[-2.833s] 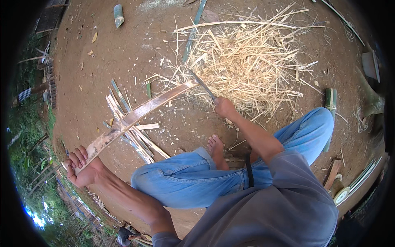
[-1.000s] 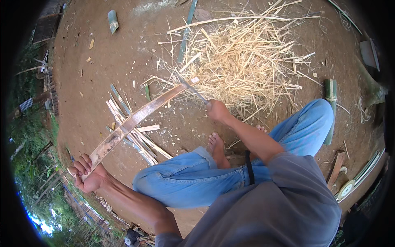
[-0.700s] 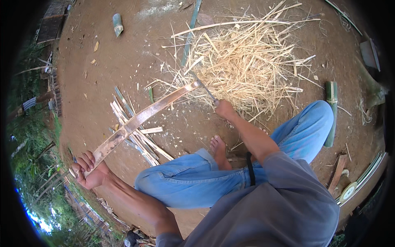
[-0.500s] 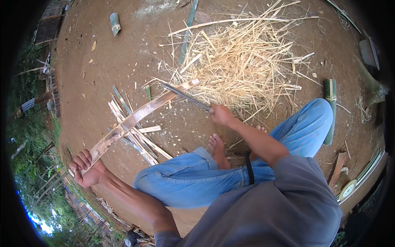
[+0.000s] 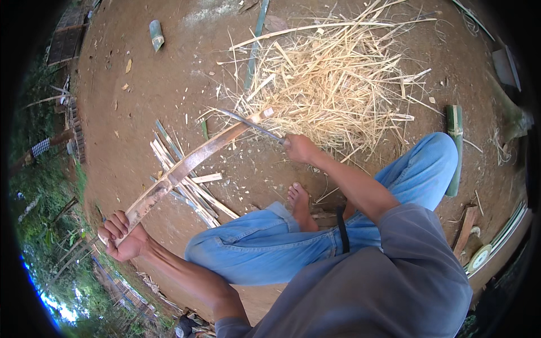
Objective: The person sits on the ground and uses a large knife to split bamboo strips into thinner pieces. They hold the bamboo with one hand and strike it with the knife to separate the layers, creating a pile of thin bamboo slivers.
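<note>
- Nearest, a grey shirt (image 5: 366,293) fills the lower edge, with blue jeans (image 5: 265,253) beyond it, the knees bent and spread apart.
- Between the legs, a bare foot (image 5: 301,205) rests on the brown earth ground (image 5: 135,96).
- Of the two hands, the left hand (image 5: 123,236) is out to the left, its fingers curled tightly around the near end of a bamboo strip (image 5: 204,151).
- The right hand (image 5: 298,149) is in front of the body, closed around the handle end of a knife (image 5: 251,123).
- The strip slants up and rightward from the left hand, gently curved, its pale inner face stained dark in places.
- The knife's blade lies across the strip near its far end; how firmly it presses, I cannot tell.
- Below the strip's middle, thin split slats (image 5: 198,198) lie crossed on the ground.
- On the right, a green bamboo section (image 5: 454,146) lies just beside the knee.
- Past the strip's far end spreads a heap of pale shavings (image 5: 332,84).
- Farther off, a green slat (image 5: 256,45) runs along the heap's left edge, and a short bamboo piece (image 5: 156,35) lies well apart, upper left.
</note>
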Motion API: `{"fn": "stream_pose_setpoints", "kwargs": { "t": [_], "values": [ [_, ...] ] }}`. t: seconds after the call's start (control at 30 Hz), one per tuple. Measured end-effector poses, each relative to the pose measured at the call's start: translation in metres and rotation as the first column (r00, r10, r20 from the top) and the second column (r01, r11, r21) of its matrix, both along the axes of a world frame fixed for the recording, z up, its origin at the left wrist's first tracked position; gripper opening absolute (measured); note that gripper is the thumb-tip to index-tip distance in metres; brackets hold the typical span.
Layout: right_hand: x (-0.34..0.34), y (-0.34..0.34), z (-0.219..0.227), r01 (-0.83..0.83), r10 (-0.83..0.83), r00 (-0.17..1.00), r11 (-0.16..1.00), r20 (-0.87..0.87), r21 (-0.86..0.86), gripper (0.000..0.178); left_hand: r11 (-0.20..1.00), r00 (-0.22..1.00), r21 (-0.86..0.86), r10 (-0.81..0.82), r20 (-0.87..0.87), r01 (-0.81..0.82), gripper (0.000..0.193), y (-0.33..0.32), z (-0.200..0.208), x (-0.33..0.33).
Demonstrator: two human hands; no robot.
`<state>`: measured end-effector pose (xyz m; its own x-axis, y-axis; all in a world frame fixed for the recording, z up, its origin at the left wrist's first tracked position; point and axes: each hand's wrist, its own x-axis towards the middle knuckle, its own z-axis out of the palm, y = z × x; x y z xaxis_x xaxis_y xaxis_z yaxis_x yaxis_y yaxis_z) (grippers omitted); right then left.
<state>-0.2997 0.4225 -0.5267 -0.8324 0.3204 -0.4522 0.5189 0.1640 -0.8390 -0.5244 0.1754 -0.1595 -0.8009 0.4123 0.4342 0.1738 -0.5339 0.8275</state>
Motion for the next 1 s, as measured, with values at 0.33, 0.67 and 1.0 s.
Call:
{"fn": "stream_pose_setpoints", "kwargs": {
  "t": [0.33,0.67,1.0],
  "values": [
    [0.03,-0.002,-0.058,0.092,-0.1,0.99,0.992,0.101,0.084,0.023,0.998,0.998,-0.026,-0.058,0.02,0.059,0.027,-0.011,-0.01,0.0],
    [-0.011,-0.041,0.049,0.227,-0.111,0.937,0.914,0.331,-0.335,0.014,0.802,0.781,-0.039,0.591,0.202,-0.596,0.03,-0.077,0.035,-0.036],
    [-0.009,-0.192,0.272,0.006,-0.015,0.996,0.996,-0.091,-0.093,0.019,0.834,0.827,0.018,0.55,-0.117,-0.552,0.042,-0.132,0.124,-0.021]
  ]
}}
